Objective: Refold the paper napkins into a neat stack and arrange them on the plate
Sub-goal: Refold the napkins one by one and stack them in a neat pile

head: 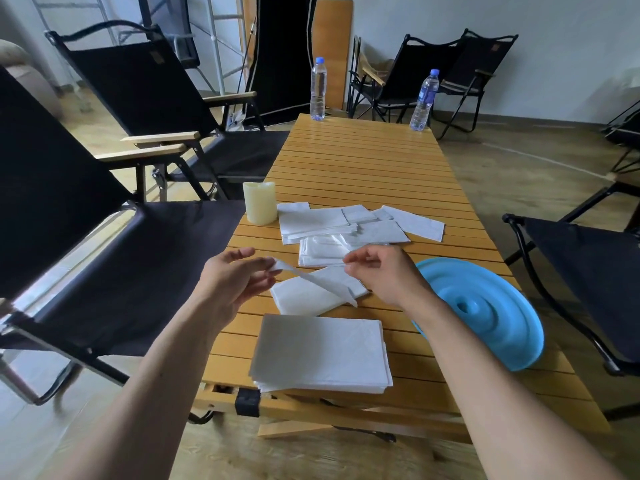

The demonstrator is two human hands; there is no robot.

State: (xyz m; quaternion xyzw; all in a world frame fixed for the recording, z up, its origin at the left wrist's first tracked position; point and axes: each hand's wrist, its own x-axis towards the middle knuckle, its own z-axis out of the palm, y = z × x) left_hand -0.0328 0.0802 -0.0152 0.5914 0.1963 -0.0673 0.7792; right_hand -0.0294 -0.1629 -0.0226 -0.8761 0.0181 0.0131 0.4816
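Note:
A white paper napkin (pixel 317 279) hangs in the air between my hands above the slatted wooden table (pixel 363 161). My left hand (pixel 232 282) pinches its left corner and my right hand (pixel 384 271) pinches its right end. Under it another napkin (pixel 304 297) lies flat on the table. A neat stack of folded napkins (pixel 322 355) sits at the near edge. Several loose napkins (pixel 343 226) lie spread further back. The blue plate (pixel 485 306) rests to the right, partly behind my right forearm, with nothing on it.
A cream candle (pixel 260 202) stands left of the loose napkins. Two water bottles (pixel 318 88) (pixel 424 100) stand at the table's far end. Black folding chairs (pixel 104 216) (pixel 588 271) flank the table closely on both sides.

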